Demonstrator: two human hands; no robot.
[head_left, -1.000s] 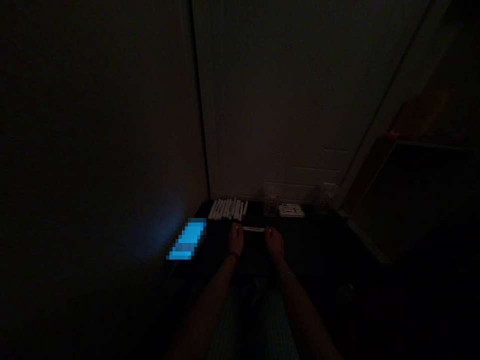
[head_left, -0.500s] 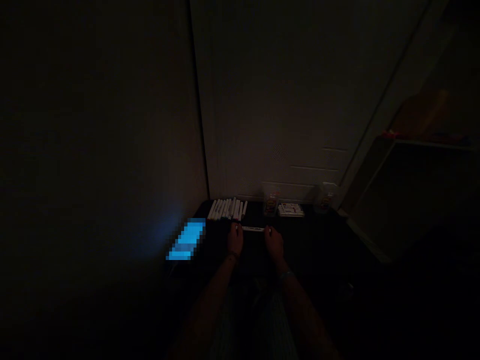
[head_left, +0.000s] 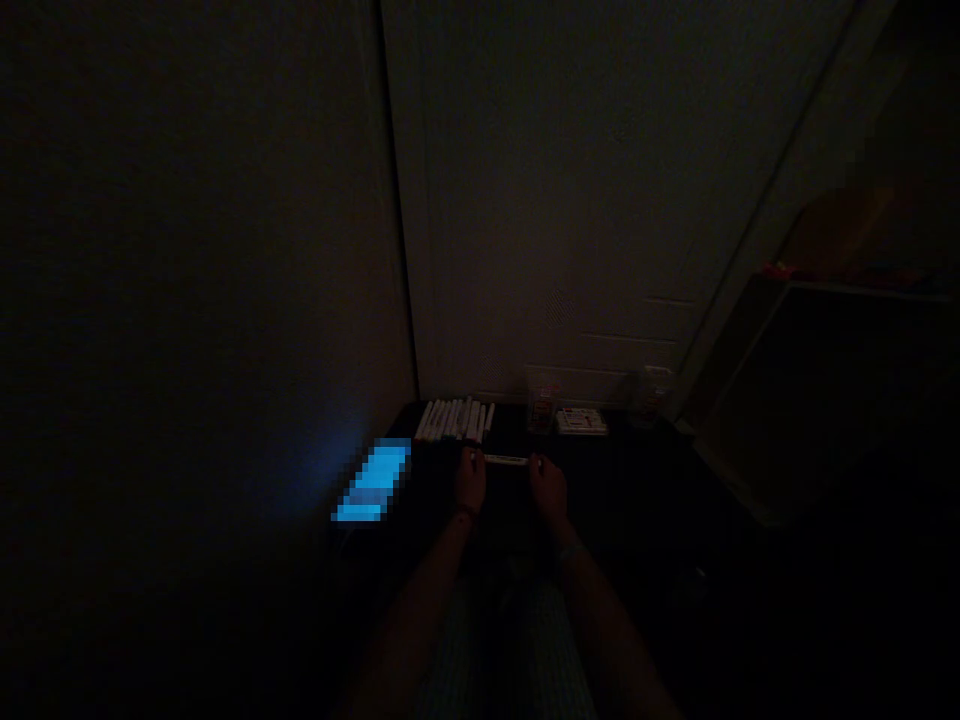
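A white marker pen [head_left: 507, 461] with dark print on its side is held level between my two hands, above the dark tabletop [head_left: 622, 490]. My left hand [head_left: 471, 482] is closed on the marker's left end. At the other end, my right hand [head_left: 549, 487] pinches it between thumb and fingers. Just beyond my left hand, several white markers [head_left: 450, 419] lie side by side in a row. Past my right hand sits a stack of white markers [head_left: 581, 421], with a clear plastic container [head_left: 541, 408] to its left. The dim light hides fine detail.
A glowing blue screen [head_left: 375, 482], blurred out, lies at the table's left edge. Another clear container [head_left: 651, 398] stands at the back right. A wall [head_left: 555, 200] rises behind the table, and a dark shelf unit [head_left: 832, 370] is to the right.
Both hands stay in nearly the same place with the marker between them. The print on its side looks slightly different, as though the marker has turned a little.
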